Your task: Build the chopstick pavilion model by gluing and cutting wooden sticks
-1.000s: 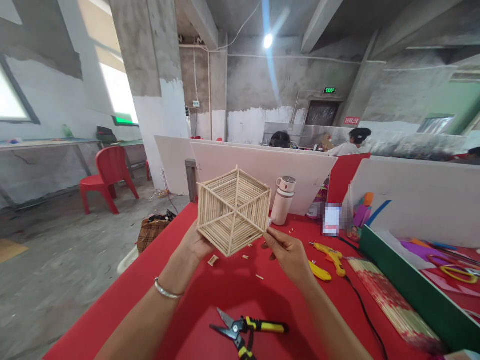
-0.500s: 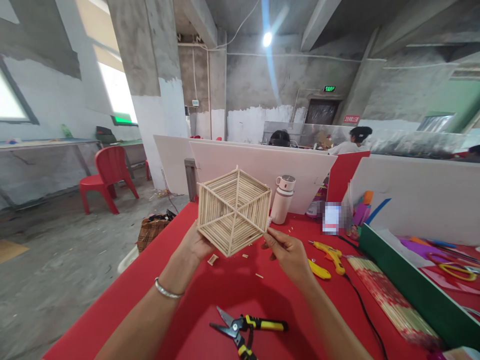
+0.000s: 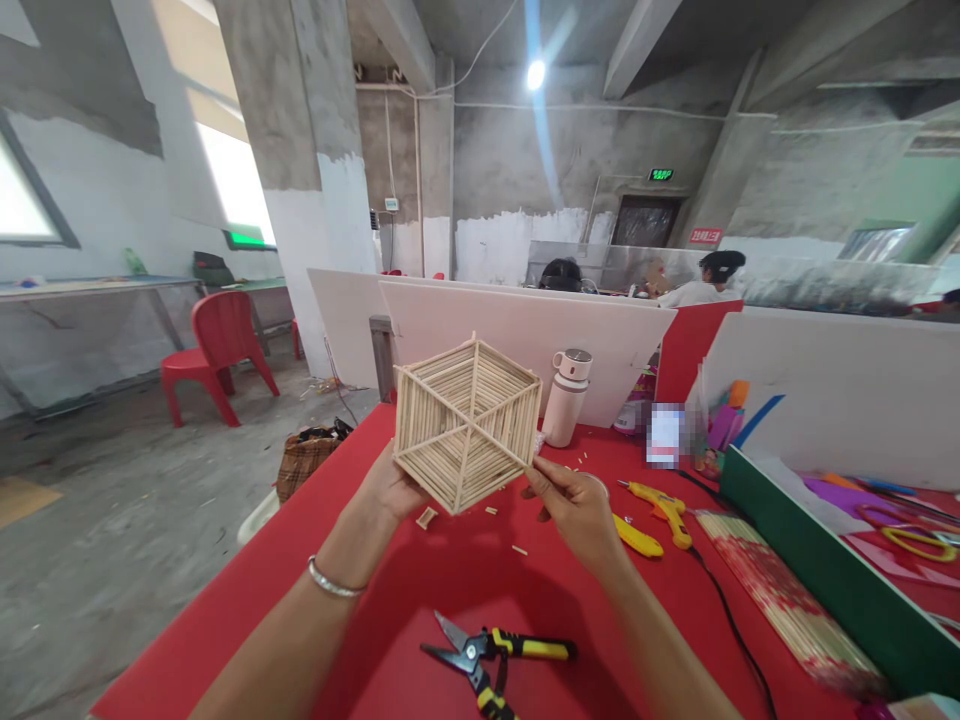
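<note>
A hexagonal piece built from thin wooden sticks (image 3: pixel 469 424), with spokes meeting at its centre, is held up above the red table (image 3: pixel 360 610). My left hand (image 3: pixel 394 482) grips its lower left edge, the fingers partly hidden behind it. At the lower right corner, the thumb and fingers of my right hand (image 3: pixel 574 502) pinch the same piece. Below my hands lie pruning shears (image 3: pixel 491 655) with black and yellow handles, their blades apart. A yellow utility knife (image 3: pixel 637 537) and a yellow glue gun (image 3: pixel 664 508) rest to the right of my right hand.
Behind the piece stands a pale pink bottle (image 3: pixel 566 398). Small stick offcuts (image 3: pixel 427 518) are scattered on the table. At the right, a bundle of sticks (image 3: pixel 787 600) lies beside a green-sided box (image 3: pixel 825 570). White boards (image 3: pixel 517 320) edge the table's far side; a person (image 3: pixel 712 280) is beyond.
Almost nothing differs. Both hands keep hold of the stick hexagon in nearly the same place, and the view has shifted very slightly.
</note>
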A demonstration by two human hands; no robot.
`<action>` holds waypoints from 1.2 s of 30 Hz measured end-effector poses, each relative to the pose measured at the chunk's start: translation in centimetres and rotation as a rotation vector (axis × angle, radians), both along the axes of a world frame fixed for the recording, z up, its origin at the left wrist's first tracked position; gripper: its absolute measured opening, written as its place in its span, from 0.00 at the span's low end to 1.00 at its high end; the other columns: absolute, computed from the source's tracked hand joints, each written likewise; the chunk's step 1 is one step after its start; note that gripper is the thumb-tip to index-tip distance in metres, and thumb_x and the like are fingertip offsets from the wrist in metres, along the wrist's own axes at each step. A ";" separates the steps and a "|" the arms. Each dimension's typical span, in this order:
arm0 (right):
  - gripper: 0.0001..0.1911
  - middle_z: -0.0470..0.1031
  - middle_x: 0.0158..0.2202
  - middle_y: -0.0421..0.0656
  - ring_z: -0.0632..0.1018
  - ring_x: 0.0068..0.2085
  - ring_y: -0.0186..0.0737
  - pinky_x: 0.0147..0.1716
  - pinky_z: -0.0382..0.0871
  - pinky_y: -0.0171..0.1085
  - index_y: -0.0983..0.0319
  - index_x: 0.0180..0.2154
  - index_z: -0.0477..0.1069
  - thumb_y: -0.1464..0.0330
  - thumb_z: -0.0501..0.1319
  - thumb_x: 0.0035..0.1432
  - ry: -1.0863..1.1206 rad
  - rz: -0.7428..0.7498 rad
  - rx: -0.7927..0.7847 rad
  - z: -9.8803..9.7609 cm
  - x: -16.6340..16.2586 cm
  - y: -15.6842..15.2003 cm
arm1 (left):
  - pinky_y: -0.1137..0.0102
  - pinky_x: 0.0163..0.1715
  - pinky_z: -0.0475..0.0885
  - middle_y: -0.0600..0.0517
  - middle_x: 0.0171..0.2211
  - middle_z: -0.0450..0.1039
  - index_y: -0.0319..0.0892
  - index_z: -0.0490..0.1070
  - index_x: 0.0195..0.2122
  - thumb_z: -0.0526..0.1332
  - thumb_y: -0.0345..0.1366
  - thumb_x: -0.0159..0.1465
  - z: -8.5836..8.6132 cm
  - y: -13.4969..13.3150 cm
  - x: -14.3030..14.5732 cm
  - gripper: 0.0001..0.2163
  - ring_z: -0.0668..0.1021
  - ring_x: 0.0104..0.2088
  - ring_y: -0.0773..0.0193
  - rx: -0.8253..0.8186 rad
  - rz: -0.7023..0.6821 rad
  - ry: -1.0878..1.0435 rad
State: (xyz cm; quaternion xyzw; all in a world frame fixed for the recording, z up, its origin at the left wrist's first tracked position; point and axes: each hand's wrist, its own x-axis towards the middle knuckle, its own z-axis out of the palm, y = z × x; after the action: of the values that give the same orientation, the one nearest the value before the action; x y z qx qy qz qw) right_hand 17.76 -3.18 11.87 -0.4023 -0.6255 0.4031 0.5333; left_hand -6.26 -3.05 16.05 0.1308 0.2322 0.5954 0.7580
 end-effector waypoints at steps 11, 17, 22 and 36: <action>0.23 0.82 0.30 0.43 0.80 0.29 0.40 0.21 0.76 0.34 0.59 0.46 0.83 0.50 0.66 0.57 -0.013 -0.020 0.017 -0.1 0.0 -0.1 | 0.52 0.44 0.81 0.38 0.37 0.83 0.33 0.77 0.51 0.56 0.31 0.64 -0.6 0.3 -0.4 0.17 0.85 0.38 0.46 -0.021 -0.015 -0.023; 0.24 0.83 0.33 0.43 0.81 0.30 0.41 0.21 0.76 0.34 0.58 0.47 0.83 0.50 0.65 0.58 -0.020 0.001 0.014 -0.2 0.1 0.0 | 0.51 0.44 0.81 0.38 0.38 0.83 0.34 0.77 0.51 0.56 0.31 0.65 -0.6 0.4 -0.4 0.16 0.85 0.39 0.46 -0.025 -0.018 -0.038; 0.24 0.83 0.35 0.44 0.81 0.32 0.42 0.22 0.75 0.34 0.59 0.48 0.82 0.50 0.65 0.59 -0.011 0.021 0.001 -0.2 0.1 -0.1 | 0.51 0.42 0.82 0.39 0.36 0.83 0.33 0.77 0.51 0.55 0.30 0.65 -0.7 0.3 -0.4 0.16 0.85 0.37 0.46 -0.038 0.008 -0.004; 0.12 0.79 0.44 0.47 0.77 0.47 0.44 0.49 0.75 0.45 0.56 0.50 0.79 0.65 0.60 0.68 -0.391 -0.396 0.730 1.2 -0.8 -1.1 | 0.53 0.41 0.82 0.41 0.33 0.83 0.34 0.77 0.52 0.53 0.26 0.65 -0.5 0.2 0.0 0.17 0.85 0.34 0.48 -0.061 0.040 0.096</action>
State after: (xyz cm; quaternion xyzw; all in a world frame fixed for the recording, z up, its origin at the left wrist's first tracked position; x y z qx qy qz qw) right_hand 16.96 -4.25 13.10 -0.3684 -0.7265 -0.0370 0.5789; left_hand -6.21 -2.83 15.51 0.1311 0.2889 0.5961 0.7375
